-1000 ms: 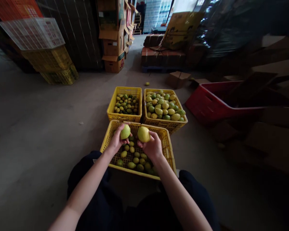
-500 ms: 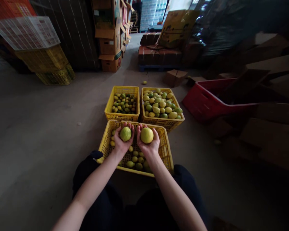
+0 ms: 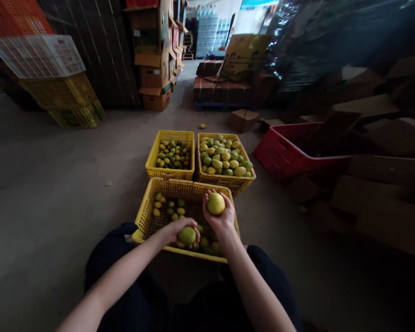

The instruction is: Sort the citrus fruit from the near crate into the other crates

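Low inside the near yellow crate (image 3: 143,214), my left hand (image 3: 177,227) is curled around a green lemon (image 3: 187,235), its palm turned sideways. My right hand (image 3: 226,220) is palm up near the crate's right side, cupping a larger yellow lemon (image 3: 216,203). Several loose lemons (image 3: 174,216) lie on the crate's mesh floor, and more sit under my left hand, partly hidden. Behind stand two more crates: the left yellow crate (image 3: 151,161) holds small green and yellow lemons (image 3: 174,154), and the right yellow crate (image 3: 244,183) is heaped with larger ones (image 3: 225,157).
A red bin (image 3: 280,154) with cardboard in it stands at right, beside loose cardboard (image 3: 373,198). Stacked crates (image 3: 71,90) are at far left, and cardboard boxes (image 3: 152,76) rise behind. One lemon (image 3: 202,126) lies on the floor beyond the crates.
My left hand has moved down and toward me with the green lemon, rolling from palm up to sideways. The right hand still holds its lemon. The view has tilted up slightly.
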Motion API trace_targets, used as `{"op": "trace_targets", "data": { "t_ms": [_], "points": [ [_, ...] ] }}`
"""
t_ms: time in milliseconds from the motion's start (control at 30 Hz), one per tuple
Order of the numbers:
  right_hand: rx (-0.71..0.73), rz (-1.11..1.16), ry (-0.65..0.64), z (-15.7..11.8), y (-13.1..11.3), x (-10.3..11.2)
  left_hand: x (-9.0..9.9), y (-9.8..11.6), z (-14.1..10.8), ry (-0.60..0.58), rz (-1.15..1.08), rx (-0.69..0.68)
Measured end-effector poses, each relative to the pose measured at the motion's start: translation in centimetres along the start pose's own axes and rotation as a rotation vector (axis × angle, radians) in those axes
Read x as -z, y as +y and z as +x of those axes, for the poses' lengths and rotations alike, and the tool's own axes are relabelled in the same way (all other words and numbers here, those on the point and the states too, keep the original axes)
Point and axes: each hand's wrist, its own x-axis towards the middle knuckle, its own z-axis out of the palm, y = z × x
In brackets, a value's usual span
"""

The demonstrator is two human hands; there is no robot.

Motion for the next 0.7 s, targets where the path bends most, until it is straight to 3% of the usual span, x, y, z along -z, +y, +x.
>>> {"op": "trace_targets", "data": {
  "t_ms": [100,200,300,367,433,500,567,700],
  "points": [
    [0.047,-0.089,-0.046,0.0,-1.8,1.4,0.2,-3.5,0.2,-0.146,0.108,0.193],
    [0.076,-0.109,-0.040,0.1,-2.9,2.5,1.5,-2.6,0.4,-0.083,-0.005,0.161],
    [0.064,-0.072,0.001,-0.2,-3.1,2.6,3.3,2.8,-0.3,0.116,-0.234,-0.157],
    [0.036,-0.044,0.041,-0.7,-2.9,2.2,4.2,6.8,-1.7,0.246,-0.436,-0.511],
    [0.006,-0.010,0.096,-1.2,-2.6,1.6,4.6,9.6,-3.3,0.289,-0.530,-0.724],
    [-0.014,0.009,0.141,-1.6,-2.3,1.1,4.3,10.4,-4.4,0.275,-0.541,-0.809],
    [-0.020,0.000,0.166,-1.9,-2.0,0.8,3.7,9.7,-4.6,0.241,-0.487,-0.752],
    [-0.029,-0.045,0.194,-2.2,-1.5,1.1,2.3,6.8,-3.3,0.244,-0.079,-0.355]
  ]
}}
